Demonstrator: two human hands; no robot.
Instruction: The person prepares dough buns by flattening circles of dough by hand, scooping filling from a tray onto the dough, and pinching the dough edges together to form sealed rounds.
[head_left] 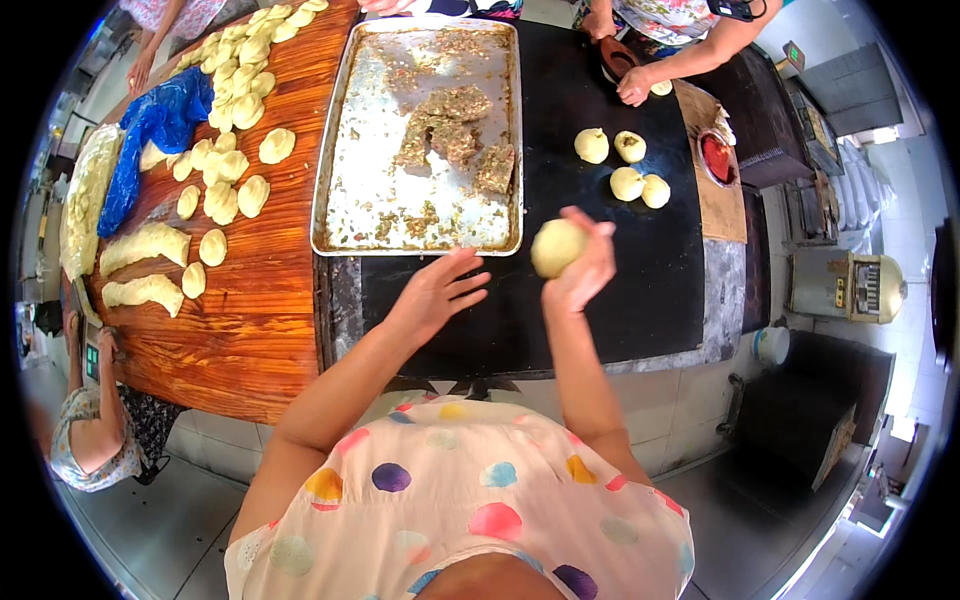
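A round, pale yellow filled dough ball [558, 248] sits in my right hand [586, 275], its fingers curled round the ball's right side above the black worktop [640, 300]. My left hand [437, 293] is empty, with fingers stretched and spread just off the near rim of a large metal tray [420, 250]. Chunks of brownish, crumbly filling [455, 110] lie in that tray, with loose bits scattered over its bottom. Beyond my right hand, several dough balls [627, 184] rest on the black surface; one has a dark opening on top.
Flattened dough pieces [222, 165], dough strips [145, 292] and a blue plastic sheet [150, 130] cover much of the wooden table [270, 340]. Far right, a co-worker's hands [634, 86] work beside a board [722, 215] bearing a bowl of red stuff [716, 157]. Another person stands at left.
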